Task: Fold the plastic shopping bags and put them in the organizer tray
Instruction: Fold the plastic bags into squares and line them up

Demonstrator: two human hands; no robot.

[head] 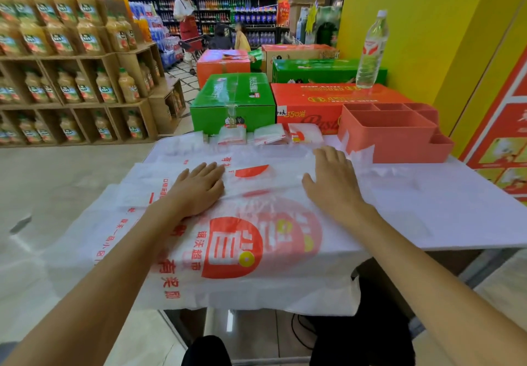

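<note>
organizer tray point(393, 137) blocking far right, 3 folded bags point(269, 134) beside

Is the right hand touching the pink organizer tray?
Apart. In the head view the right hand lies flat on the plastic bag, with bag visible between it and the organizer tray.

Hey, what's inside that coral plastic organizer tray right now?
The coral plastic organizer tray shows only bare walls in its open compartments; no folded bags are visible inside. The compartment floors are hidden by the front walls from this angle.
</note>
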